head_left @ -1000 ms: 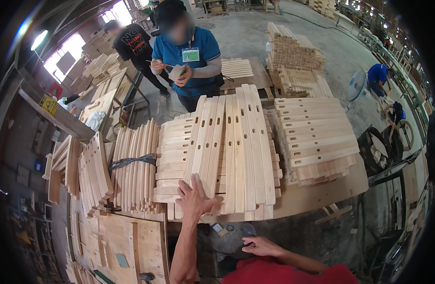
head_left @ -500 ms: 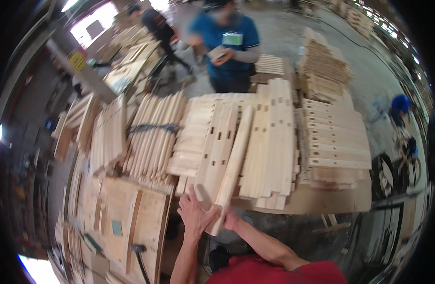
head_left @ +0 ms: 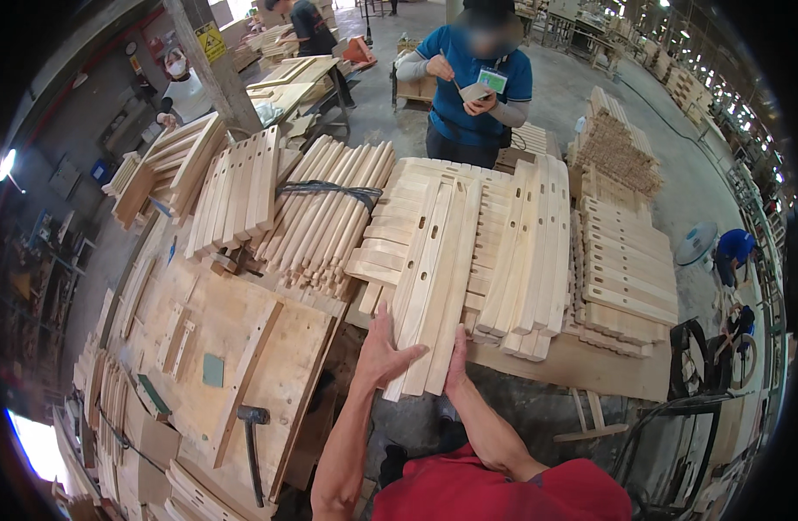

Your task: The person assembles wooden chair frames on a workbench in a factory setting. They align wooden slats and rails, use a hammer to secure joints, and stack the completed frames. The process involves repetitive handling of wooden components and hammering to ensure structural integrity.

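A few long pale wooden boards (head_left: 434, 321) lie side by side, their near ends sticking out toward me over the stack. My left hand (head_left: 385, 354) grips their left edge, thumb across the top. Along the right edge my right hand (head_left: 455, 361) presses with its fingers mostly hidden, so the boards are held between both hands. Some of these boards have oval slots near the far half. Beneath and behind them lie more stacked slats (head_left: 383, 233). To the right rests another pile of slotted boards (head_left: 529, 260).
A plywood bench (head_left: 312, 347) at left carries a black-headed hammer (head_left: 253, 417) and a green pad (head_left: 213, 370). Strapped wooden spindles (head_left: 329, 221) lie behind it. More slotted boards (head_left: 629, 252) are stacked right. Across the stacks stands a co-worker in a blue shirt (head_left: 468, 95).
The board that was raised and tilted between my hands now lies flat beside the others. My right hand has come round to the right edge. The view has shifted.
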Demonstrator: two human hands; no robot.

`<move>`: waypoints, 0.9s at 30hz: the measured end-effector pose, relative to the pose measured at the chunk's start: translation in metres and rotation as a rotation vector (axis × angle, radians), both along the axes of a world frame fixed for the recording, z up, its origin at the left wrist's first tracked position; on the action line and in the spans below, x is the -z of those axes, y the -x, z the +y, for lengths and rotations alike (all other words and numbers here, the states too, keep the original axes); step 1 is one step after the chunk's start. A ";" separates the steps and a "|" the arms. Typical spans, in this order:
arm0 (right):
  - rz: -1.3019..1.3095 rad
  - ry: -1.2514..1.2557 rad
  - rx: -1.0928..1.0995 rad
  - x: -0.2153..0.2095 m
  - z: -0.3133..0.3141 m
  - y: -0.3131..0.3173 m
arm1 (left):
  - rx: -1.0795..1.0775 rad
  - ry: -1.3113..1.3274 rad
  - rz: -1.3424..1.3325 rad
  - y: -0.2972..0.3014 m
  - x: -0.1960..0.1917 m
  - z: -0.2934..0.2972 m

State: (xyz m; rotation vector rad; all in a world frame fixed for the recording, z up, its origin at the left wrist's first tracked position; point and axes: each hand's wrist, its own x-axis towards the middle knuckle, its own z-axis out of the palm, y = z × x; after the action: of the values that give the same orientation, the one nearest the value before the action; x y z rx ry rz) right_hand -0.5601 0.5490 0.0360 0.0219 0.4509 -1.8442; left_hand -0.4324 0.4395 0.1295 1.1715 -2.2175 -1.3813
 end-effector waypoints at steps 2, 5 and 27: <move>0.083 -0.017 0.043 0.004 0.006 0.004 | 0.054 0.079 -0.063 0.008 -0.001 0.001; 0.099 -0.039 0.021 0.011 0.012 0.013 | 0.071 0.038 -0.061 0.016 -0.006 -0.003; -0.186 0.084 -0.190 0.025 0.035 0.033 | -0.051 -0.959 0.551 0.029 0.055 -0.014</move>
State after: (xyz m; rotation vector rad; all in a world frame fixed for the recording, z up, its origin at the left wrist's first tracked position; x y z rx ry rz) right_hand -0.5929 0.5842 0.0107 0.0897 0.2371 -1.6549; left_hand -0.4618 0.4252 0.0741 0.8678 -1.1201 -2.4720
